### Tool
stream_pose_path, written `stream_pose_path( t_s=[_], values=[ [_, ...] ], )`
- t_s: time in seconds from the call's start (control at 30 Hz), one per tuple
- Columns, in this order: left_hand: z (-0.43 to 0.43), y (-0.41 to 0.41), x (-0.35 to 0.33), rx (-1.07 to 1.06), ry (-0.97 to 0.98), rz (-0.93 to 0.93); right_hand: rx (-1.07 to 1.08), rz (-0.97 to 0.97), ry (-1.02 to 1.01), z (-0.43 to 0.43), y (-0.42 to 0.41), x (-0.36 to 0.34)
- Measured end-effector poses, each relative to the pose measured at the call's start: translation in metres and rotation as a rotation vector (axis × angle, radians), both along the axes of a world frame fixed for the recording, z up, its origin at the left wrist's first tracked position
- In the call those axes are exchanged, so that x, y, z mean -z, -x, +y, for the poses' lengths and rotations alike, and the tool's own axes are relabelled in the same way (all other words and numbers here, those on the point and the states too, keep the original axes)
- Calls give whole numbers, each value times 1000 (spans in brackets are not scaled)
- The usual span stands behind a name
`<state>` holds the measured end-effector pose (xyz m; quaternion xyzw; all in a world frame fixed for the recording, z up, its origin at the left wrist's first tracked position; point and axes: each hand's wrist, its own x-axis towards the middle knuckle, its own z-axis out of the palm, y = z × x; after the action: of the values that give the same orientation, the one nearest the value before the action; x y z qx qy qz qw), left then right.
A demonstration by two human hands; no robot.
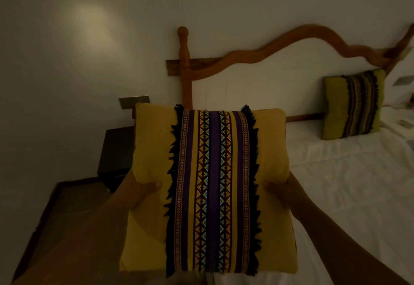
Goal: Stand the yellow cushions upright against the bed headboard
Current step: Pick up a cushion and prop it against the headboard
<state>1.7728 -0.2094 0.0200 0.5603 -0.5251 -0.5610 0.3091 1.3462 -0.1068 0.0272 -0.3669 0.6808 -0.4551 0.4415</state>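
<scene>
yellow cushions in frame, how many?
2. One cushion is held in front between the left hand and right hand; the other cushion stands against the headboard at right. More may be out of frame.

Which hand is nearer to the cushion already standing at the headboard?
Right. The right hand grips the held cushion on the side toward the standing cushion; the left hand grips the far side.
</scene>
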Motion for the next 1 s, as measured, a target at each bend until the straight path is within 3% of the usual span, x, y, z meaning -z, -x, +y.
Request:
stream_pose_path(
  t_s=[0.33, 0.6, 1.0],
  values=[
    [-122, 72, 35, 24, -66, 26, 101, 74, -86, -109, 59, 22],
    [-263, 145, 84, 10, -168, -154, 125, 95, -206, -250, 123, 54],
    [-386, 262, 143, -4, -300, 40, 164, 98, -287, -407, 228, 110]
  ],
)
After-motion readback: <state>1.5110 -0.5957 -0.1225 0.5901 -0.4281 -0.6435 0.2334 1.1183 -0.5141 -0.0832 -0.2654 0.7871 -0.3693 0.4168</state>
